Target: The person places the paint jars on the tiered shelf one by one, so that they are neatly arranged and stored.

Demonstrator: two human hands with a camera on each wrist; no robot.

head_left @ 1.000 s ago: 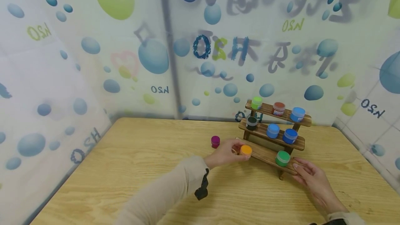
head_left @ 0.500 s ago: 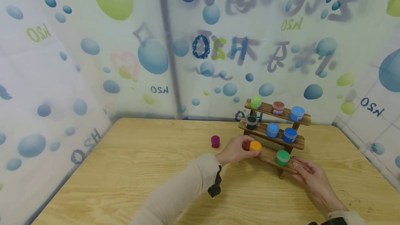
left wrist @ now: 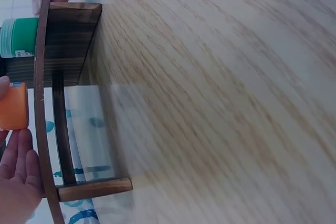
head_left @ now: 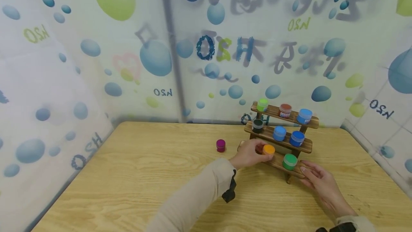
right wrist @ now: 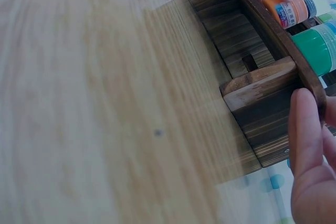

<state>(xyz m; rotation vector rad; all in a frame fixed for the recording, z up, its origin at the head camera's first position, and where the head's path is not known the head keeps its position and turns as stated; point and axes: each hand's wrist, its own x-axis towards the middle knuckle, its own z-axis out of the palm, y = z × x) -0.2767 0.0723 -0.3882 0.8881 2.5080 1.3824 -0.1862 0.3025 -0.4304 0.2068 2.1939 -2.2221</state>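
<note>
My left hand (head_left: 249,154) pinches an orange paint jar (head_left: 269,149) between thumb and fingers, close over the lowest step of a dark three-tier wooden rack (head_left: 277,161). In the left wrist view, a narrow gap shows between the orange jar (left wrist: 14,107) and the step. A green paint jar (head_left: 290,162) stands to its right on that step. My right hand (head_left: 323,183) grips the step's right end; in the right wrist view, the fingers (right wrist: 307,129) lie against its underside, with the green jar (right wrist: 315,50) just beyond.
On the middle step stand a black jar (head_left: 257,126) and two blue jars (head_left: 279,133). The top step bears light green (head_left: 262,105), brown-red (head_left: 285,110) and light blue (head_left: 304,116) jars. A purple jar (head_left: 220,145) sits on the wooden table (head_left: 154,174), left of the rack.
My left hand has carried the orange jar rightward from the lowest step's left end, nearer the green jar. My right hand keeps its grip on the rack.
</note>
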